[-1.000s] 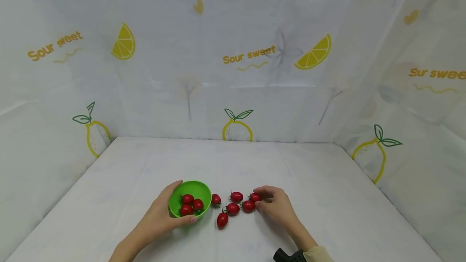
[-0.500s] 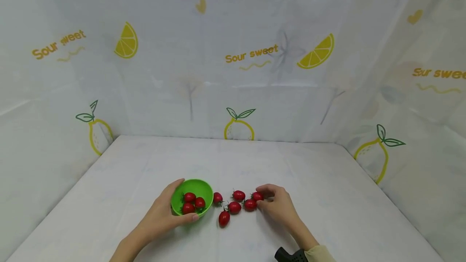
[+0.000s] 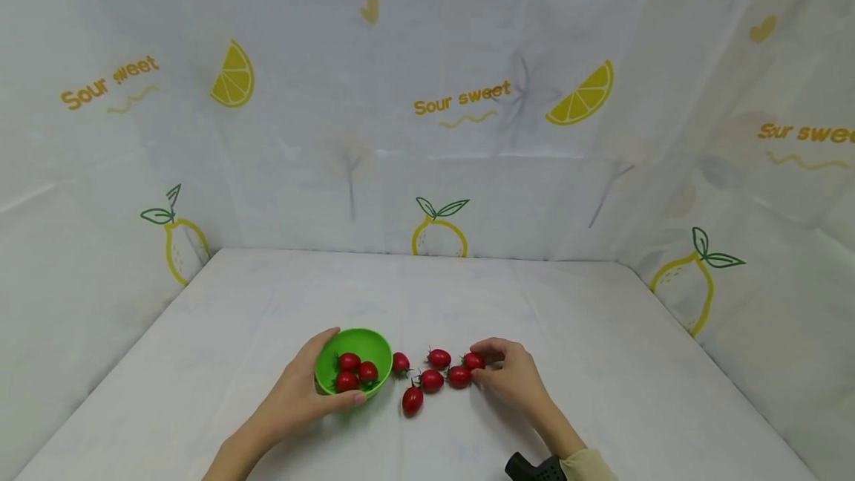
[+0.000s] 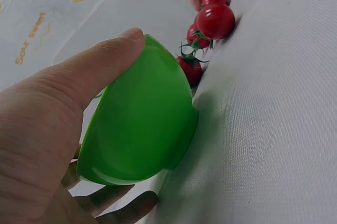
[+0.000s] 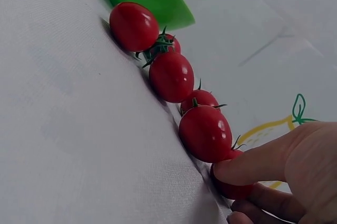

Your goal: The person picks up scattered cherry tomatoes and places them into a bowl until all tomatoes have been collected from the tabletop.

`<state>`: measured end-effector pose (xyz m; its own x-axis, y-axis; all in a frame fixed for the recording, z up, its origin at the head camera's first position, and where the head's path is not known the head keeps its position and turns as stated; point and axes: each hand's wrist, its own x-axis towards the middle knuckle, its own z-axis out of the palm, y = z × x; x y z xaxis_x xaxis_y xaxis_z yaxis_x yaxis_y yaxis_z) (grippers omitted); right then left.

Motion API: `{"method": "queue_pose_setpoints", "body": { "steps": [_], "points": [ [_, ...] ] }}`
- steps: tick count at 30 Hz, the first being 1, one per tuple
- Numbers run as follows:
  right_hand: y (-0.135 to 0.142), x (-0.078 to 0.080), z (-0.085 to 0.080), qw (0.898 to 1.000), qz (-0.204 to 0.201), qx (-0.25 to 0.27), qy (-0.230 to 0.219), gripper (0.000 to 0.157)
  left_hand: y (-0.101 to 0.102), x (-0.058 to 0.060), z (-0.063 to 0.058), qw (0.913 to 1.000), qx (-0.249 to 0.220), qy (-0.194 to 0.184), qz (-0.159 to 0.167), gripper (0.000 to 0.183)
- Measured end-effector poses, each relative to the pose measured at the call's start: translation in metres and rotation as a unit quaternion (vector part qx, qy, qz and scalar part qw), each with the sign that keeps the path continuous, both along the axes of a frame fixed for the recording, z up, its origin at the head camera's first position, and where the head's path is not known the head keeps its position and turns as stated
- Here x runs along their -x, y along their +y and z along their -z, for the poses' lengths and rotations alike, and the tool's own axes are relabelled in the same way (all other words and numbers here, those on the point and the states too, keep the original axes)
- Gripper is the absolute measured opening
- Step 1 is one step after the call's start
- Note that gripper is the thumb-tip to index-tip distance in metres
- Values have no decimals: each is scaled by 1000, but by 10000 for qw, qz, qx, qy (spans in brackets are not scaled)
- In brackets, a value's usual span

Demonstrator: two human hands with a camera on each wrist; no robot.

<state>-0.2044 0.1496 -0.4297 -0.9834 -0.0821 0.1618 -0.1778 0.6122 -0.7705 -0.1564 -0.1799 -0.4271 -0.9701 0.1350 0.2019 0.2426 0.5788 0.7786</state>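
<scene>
My left hand grips a green bowl by its side, thumb at the near rim and fingers round the far left. In the head view, 3 red cherry tomatoes lie inside the bowl. Between thumb and fingers, my right hand pinches a cherry tomato at the right end of a loose group on the cloth. Right beside it, touching or nearly so, lies another cherry tomato. The right wrist view shows the thumb on the pinched tomato, which is partly hidden behind it.
Several more cherry tomatoes with green stems are spread between bowl and right hand, one right beside the bowl. White cloth covers the table. A lemon-printed curtain rises behind and on both sides.
The whole head view has shifted slightly, moving everything a little to the right. Hands, bowl and tomatoes keep their places relative to each other.
</scene>
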Motion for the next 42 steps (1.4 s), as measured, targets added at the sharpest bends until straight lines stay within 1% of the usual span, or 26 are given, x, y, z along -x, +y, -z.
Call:
{"method": "queue_pose_setpoints", "body": {
  "steps": [5, 11, 18, 25, 29, 37, 42],
  "points": [
    [0, 0, 0, 10000, -9, -25, 28, 28, 0, 0, 1, 10000, -30, -7, -3, 107],
    [1, -1, -1, 9999, -12, 87, 138, 30, 1, 1, 2, 10000, -18, -6, -51, 108],
    [2, -4, -1, 9995, 158, 278, 26, 31, 3, 0, 3, 9999, -79, -87, -112, 108],
    [2, -3, -4, 9988, 279, 331, 218, 31, 4, 1, 1, 9999, -50, -10, -126, 108],
    [1, -2, -4, 9987, 274, 377, 215, 31, 3, -1, 1, 9999, -19, -44, -164, 109],
    [1, -2, -6, 9982, 302, 407, 326, 30, 4, 0, 0, 9999, -50, 28, -112, 107],
    [2, -5, -6, 9982, 303, 415, 302, 30, 3, -1, 1, 9999, -81, 4, -98, 107]
  ]
}}
